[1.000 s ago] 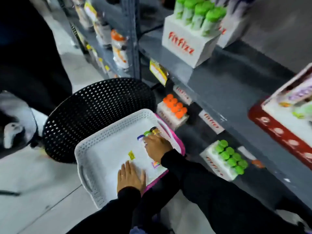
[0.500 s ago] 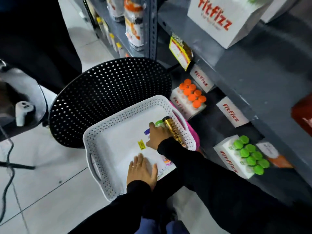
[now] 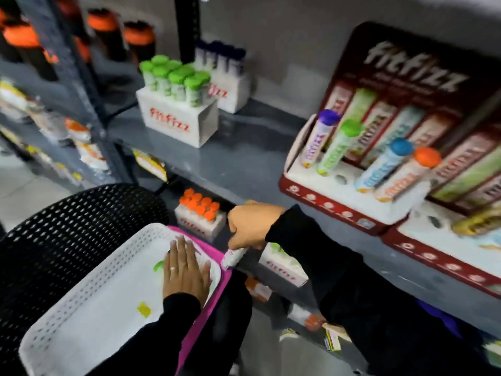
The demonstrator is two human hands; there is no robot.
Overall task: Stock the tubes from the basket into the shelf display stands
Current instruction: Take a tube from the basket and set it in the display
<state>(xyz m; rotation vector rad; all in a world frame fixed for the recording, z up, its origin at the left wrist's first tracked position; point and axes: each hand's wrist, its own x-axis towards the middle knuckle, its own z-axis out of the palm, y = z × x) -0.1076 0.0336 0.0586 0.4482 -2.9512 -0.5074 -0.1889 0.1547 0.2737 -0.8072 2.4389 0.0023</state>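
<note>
My right hand (image 3: 250,225) is lifted out of the white basket (image 3: 81,308) and is shut on a tube (image 3: 233,257), whose white lower end sticks out below my fist beside the shelf edge. My left hand (image 3: 185,270) lies flat in the basket's far corner, partly covering a green-capped tube (image 3: 158,265). A red display stand (image 3: 339,204) on the grey shelf at the right holds several slanted tubes with purple, green, blue and orange caps and shows a few vacant holes.
The basket rests on a pink tray (image 3: 214,251) beside a black perforated stool (image 3: 67,226). White Fitfizz boxes with green caps (image 3: 176,115) and orange caps (image 3: 199,213) stand on the shelves. A dark shelf upright (image 3: 89,104) stands left.
My right hand rose out of the basket with a tube and moved right toward the shelf. The view swung up onto the shelf and the red stand. The left hand stays in the basket.
</note>
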